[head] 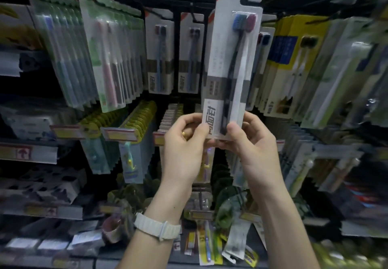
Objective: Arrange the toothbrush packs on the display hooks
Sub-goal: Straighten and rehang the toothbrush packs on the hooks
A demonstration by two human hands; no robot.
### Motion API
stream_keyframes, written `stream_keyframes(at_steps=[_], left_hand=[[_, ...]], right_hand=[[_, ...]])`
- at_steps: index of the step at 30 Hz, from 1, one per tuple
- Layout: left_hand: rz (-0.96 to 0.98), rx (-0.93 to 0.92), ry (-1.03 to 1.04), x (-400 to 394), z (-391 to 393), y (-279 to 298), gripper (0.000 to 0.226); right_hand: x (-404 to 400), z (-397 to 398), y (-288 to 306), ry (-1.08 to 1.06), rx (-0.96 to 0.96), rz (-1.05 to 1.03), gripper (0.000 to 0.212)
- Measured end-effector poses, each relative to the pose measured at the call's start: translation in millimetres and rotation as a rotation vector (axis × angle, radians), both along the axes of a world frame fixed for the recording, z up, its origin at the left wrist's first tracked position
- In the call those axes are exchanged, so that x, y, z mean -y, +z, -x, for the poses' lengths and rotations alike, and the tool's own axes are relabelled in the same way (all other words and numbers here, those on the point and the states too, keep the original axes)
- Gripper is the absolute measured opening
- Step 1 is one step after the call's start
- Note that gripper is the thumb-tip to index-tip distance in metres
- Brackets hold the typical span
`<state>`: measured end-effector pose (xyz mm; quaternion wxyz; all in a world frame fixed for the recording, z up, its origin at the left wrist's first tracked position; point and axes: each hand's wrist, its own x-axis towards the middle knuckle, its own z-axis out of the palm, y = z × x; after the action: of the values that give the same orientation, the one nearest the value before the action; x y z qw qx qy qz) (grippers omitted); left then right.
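Here, toothbrush pack (231, 58) upright before the display hooks (195, 20), bottom edge pinched by both hands; left hand (184, 142) fingers (201, 131) grasping lower left corner; right hand (254, 144) fingers (234, 129) grasping lower right; hung packs (160, 52) behind.

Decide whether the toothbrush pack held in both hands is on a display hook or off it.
Off. The toothbrush pack is upright, gripped at its bottom by the left hand and right hand; its hang hole shows no hook through it.
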<state>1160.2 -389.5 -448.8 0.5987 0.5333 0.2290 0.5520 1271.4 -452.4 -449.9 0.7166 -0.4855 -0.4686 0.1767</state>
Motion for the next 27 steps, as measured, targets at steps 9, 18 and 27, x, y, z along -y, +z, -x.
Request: stream_keyframes(at_steps=[9,18,27], left_hand=[[0.019,0.005,-0.022,-2.2,-14.0,-2.7,0.013],[0.02,0.007,-0.028,-8.7,-14.4,-2.8,0.014],[0.038,0.036,-0.054,-11.3,-17.2,-0.9,0.015]], right_hand=[[-6.2,-11.6,-4.1,-0.01,-0.024,-0.008,0.024],[-13.4,-8.8,-3.4,-0.067,-0.009,-0.026,0.021],[-17.8,-5.4,-0.3,-0.134,-0.04,-0.037,0.022]])
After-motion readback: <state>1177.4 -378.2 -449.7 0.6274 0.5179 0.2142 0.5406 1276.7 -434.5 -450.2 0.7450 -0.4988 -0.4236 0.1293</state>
